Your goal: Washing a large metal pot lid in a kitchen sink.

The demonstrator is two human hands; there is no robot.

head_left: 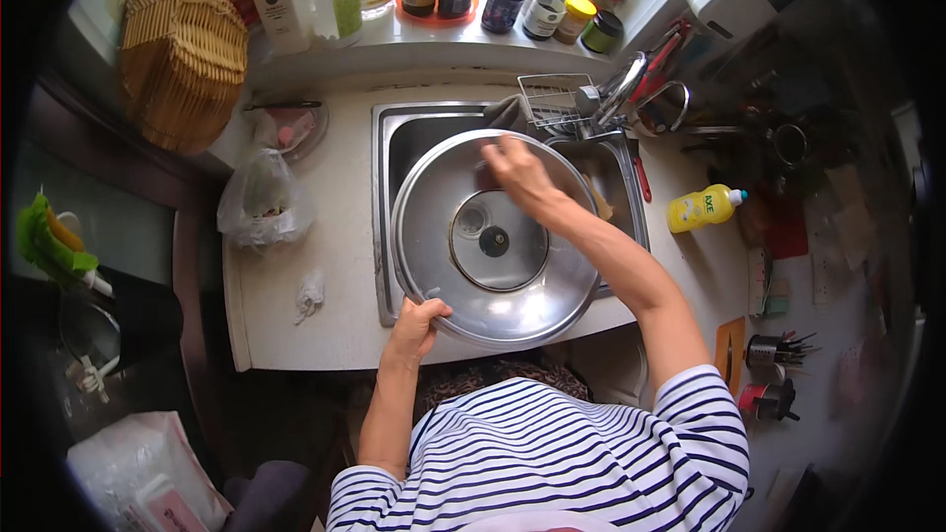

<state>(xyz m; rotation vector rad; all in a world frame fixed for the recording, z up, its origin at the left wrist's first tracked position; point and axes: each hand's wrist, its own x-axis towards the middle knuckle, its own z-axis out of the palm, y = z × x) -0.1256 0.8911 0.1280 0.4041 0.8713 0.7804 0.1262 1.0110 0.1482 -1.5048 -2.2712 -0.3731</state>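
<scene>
A large round stainless steel lid point(562, 266) with a glass centre panel point(477, 262) lies tilted over the sink point(381, 236). A dark disc with a screw point(494, 241) sits in the middle of the glass. Its lower left rim is gripped by my left hand point(417, 325), thumb on the upper face. Over the far part of the lid is my right hand point(521, 177), blurred, with fingers bent toward the steel. A dark reddish patch shows under these fingers; whether it is a held thing or a reflection, I cannot tell.
A wire rack point(556, 100) and a faucet point(624, 89) stand behind the sink. On the right are a red-handled tool point(641, 174) and a yellow detergent bottle point(702, 208). Left lie a plastic bag point(266, 199) and crumpled tissue point(310, 295). Bottles and jars point(506, 0) line the sill.
</scene>
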